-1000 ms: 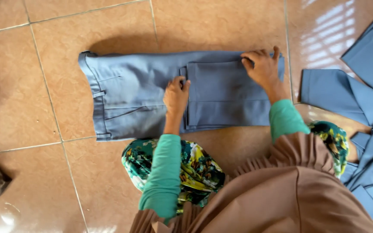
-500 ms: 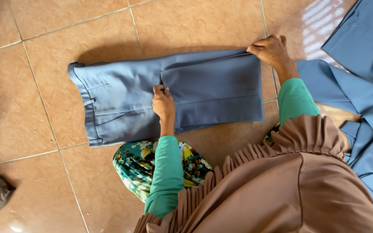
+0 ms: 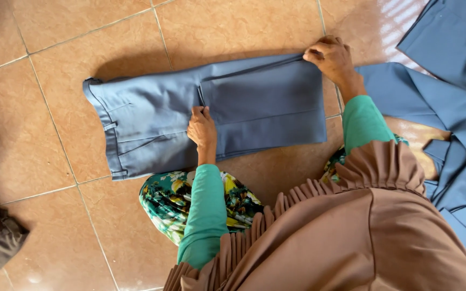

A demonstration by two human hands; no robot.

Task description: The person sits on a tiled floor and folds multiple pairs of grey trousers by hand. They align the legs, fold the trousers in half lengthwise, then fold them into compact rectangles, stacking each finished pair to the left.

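both hands stay on the folded trousers (image 3: 211,118), right hand (image 3: 333,56) grip still pinching its corner.

A single head-worn camera looks almost straight down from above the seated person, close over their lap. The tiled floor (image 3: 244,27) fills the frame, with the folded blue-grey trousers (image 3: 211,113) near the centre. With only this one view, there is no second angle to overlap it.

Teal green long sleeves (image 3: 206,210), brown pleated-edge head covering (image 3: 351,237), green floral skirt (image 3: 168,196)
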